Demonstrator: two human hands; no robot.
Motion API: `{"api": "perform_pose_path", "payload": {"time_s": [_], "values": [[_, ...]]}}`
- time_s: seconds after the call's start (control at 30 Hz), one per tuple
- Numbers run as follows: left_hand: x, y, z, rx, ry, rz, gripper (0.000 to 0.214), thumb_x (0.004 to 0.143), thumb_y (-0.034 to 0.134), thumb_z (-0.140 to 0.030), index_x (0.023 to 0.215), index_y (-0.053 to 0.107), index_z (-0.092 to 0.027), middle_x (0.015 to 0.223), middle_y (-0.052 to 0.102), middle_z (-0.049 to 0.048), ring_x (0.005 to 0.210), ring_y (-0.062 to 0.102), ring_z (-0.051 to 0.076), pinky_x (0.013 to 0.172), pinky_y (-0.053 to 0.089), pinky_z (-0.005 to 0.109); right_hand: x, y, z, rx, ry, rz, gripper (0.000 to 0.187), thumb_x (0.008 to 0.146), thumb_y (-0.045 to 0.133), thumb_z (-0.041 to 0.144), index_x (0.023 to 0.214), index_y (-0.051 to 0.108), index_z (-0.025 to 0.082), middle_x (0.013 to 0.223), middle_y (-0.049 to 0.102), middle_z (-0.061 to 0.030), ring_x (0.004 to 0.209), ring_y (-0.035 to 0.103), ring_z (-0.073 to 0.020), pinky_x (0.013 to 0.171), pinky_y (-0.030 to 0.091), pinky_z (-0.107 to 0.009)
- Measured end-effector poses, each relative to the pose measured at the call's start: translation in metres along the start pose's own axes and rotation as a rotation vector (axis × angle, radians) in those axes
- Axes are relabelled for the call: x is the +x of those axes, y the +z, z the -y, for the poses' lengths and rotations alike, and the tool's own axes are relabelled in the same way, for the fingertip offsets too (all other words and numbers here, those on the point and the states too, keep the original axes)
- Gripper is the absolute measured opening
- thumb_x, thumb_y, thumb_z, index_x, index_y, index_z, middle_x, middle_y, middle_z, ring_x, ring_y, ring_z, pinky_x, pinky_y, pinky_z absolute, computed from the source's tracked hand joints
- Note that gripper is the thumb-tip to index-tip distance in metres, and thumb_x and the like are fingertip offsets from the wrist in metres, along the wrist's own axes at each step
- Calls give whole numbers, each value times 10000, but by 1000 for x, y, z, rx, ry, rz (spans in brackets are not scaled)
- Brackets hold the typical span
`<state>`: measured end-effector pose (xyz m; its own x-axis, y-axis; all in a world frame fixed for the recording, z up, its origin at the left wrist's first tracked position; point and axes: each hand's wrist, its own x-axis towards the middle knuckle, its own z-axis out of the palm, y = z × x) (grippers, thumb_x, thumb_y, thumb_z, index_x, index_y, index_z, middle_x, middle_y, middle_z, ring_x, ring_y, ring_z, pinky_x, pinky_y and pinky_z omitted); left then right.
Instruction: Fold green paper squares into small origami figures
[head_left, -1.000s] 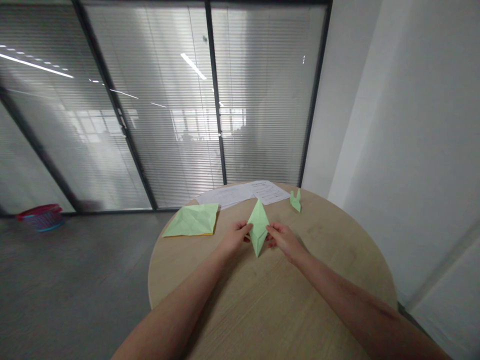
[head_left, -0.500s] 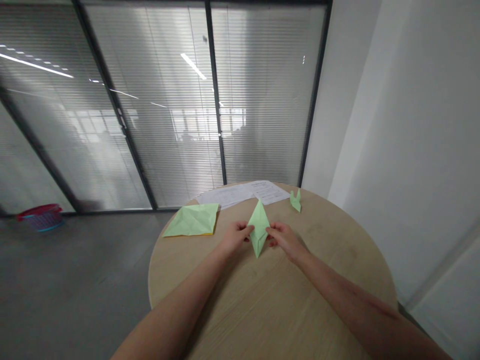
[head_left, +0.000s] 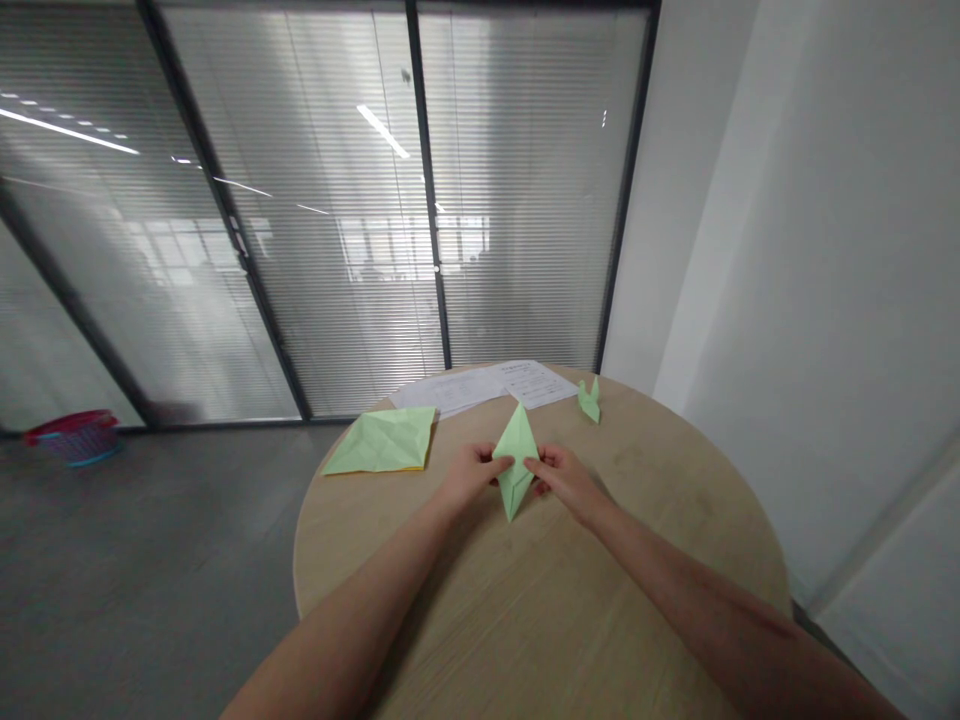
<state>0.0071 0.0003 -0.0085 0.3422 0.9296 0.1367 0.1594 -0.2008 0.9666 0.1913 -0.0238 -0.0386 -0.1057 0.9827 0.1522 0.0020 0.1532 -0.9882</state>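
A light green sheet of origami paper (head_left: 516, 435), folded into a tall diamond, is held between my two hands over the round table. My left hand (head_left: 476, 474) grips its left edge, the thumb lying on the front face. On the opposite edge, my right hand (head_left: 562, 476) pinches the paper with its thumb pressed near the middle. Fingers of both hands are partly hidden behind the paper. The diamond's lower point hangs below the thumbs, with a crease running down its lower half.
Left on the wooden table (head_left: 420, 600) lies a stack of green paper (head_left: 382, 441) with a yellow edge. Printed white sheets (head_left: 480, 386) spread along the far side. A small folded green paper figure (head_left: 589, 401) stands at the far right. A red basket (head_left: 75, 438) sits on the floor.
Both thumbs have slid inward across the front of the folded paper, closer to each other. The paper has dropped very slightly; the other things on the table stay put.
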Motion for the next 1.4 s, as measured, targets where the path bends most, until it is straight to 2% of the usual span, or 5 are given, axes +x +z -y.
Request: {"api": "perform_pose_path", "payload": {"time_s": [0.47,0.7,1.07,1.23,1.4], "values": [[-1,1,-2,19,22,20,271,713,658,-392,691,690,-124,611,629,29,573,564,149,559,461,258,1,0,1,-38,-19,8,269,775,628,416,871,678,169,806,705,-55,631,625,-160,549,485,-253],[-2,-3,-2,-78,-17,42,307,736,662,-435,768,703,-133,753,689,70,668,613,162,608,495,263,3,-6,4,-44,-25,-12,243,775,608,396,822,683,169,821,709,-65,682,630,-172,545,488,-242],[3,-12,1,-111,-22,-109,294,662,750,-416,698,637,-148,670,612,12,622,568,123,565,459,225,1,-10,9,55,-12,-13,303,751,664,444,883,658,171,903,693,-78,799,651,-193,544,481,-228],[2,-11,1,-97,-24,-106,279,703,710,-417,709,651,-144,669,614,20,613,567,125,558,457,230,3,-11,6,6,-7,-78,302,745,671,448,833,646,160,842,675,-75,742,626,-175,519,465,-222],[3,-11,2,-78,-29,-117,283,723,674,-433,734,658,-150,685,623,23,627,579,130,557,459,232,5,-13,4,-30,-11,-84,301,765,633,427,897,659,158,844,672,-74,745,623,-171,517,470,-217]]}}
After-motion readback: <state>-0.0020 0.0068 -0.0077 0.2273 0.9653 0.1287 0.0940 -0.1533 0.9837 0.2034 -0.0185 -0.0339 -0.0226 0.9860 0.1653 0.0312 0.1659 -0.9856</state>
